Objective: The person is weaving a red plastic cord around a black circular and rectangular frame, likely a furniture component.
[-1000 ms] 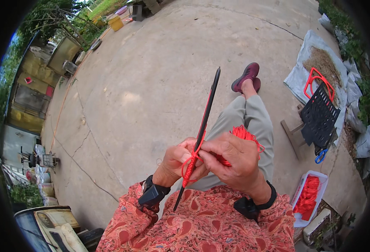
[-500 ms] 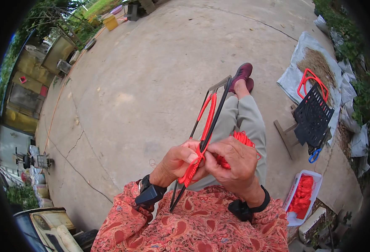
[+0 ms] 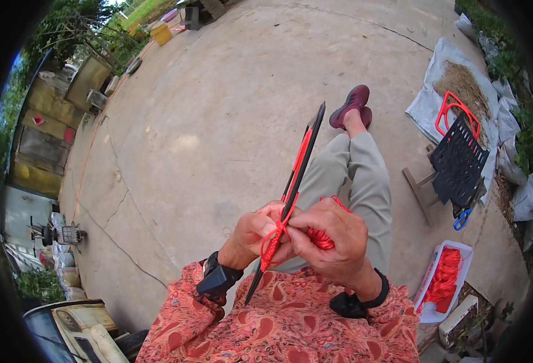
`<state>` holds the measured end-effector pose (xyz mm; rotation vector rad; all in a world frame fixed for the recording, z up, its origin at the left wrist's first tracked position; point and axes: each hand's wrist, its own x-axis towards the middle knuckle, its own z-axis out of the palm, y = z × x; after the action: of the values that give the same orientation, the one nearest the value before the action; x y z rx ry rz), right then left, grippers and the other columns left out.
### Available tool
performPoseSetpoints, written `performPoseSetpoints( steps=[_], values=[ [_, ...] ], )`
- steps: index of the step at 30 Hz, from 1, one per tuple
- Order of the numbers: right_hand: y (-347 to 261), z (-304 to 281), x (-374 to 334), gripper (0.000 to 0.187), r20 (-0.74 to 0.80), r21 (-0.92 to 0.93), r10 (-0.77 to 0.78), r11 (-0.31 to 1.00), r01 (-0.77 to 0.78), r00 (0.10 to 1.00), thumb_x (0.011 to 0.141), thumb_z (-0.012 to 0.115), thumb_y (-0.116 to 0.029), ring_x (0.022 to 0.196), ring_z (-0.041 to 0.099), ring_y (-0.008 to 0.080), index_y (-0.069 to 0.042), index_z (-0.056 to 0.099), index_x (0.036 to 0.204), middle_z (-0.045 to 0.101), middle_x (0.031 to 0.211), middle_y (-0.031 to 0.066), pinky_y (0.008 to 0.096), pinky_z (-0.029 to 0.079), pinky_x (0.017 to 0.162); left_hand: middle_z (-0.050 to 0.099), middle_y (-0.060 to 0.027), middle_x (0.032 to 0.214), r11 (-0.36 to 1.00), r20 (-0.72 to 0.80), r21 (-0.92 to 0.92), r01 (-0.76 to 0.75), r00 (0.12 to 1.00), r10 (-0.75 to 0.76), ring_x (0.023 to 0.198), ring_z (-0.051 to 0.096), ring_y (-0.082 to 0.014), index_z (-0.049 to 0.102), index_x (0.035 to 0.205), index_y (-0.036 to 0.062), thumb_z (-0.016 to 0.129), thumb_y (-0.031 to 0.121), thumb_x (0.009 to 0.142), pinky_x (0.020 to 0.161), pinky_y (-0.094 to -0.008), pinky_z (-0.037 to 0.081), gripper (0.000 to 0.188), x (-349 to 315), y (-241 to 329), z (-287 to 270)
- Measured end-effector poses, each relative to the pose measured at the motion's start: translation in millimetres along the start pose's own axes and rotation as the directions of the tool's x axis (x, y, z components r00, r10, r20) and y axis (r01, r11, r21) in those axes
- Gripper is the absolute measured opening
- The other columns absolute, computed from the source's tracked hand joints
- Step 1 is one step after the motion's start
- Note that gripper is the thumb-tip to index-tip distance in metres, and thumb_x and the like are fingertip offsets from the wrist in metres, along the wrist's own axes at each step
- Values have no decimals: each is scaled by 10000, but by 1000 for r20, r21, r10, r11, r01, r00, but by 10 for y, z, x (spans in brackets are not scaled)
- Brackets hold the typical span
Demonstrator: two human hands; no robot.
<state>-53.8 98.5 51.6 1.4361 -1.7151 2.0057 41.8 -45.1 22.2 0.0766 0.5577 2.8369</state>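
Observation:
A narrow black frame (image 3: 310, 148) slants across my lap, seen almost edge-on. Red cord (image 3: 270, 250) is wound tightly round parts of its bars. My left hand (image 3: 249, 235) is closed on the frame where the cord crosses, its thumb pressing the cord. Just to the right, my right hand (image 3: 338, 236) pinches the cord close against the frame. A bundle of the same red cord (image 3: 320, 239) is tucked in the right palm, partly hidden by the fingers. The fingertips of both hands nearly meet at the crossing.
At right, a black slatted seat (image 3: 459, 156) with red and blue loops stands near a pale sheet (image 3: 427, 100) bearing dry brown material. A white basket (image 3: 465, 261) holds red cord. A yellow bucket (image 3: 161, 34) stands far left; a worn pale-topped object (image 3: 76, 327) is at lower left.
The frame has turned from showing its open side to nearly edge-on. My right hand has shifted slightly left and down, covering more of the cord bundle.

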Motion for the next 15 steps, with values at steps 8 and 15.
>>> performPoseSetpoints(
  steps=[8,15],
  values=[
    [9,-4,30,200,65,141,104,984,-112,992,693,739,21,563,602,176,-45,626,844,608,723,63,277,458,474,546,-174,558,998,35,-63,-4,999,6,381,495,-229,548,953,-142,641,200,737,395,-327,412,415,-53,7,32],
    [24,-129,46,196,193,186,77,976,-114,978,649,737,37,571,594,164,-51,652,802,600,689,53,270,446,500,592,-177,650,997,-208,-6,78,975,-77,460,544,-220,565,953,-145,645,187,733,454,-318,440,407,-112,-61,49]
  ],
)
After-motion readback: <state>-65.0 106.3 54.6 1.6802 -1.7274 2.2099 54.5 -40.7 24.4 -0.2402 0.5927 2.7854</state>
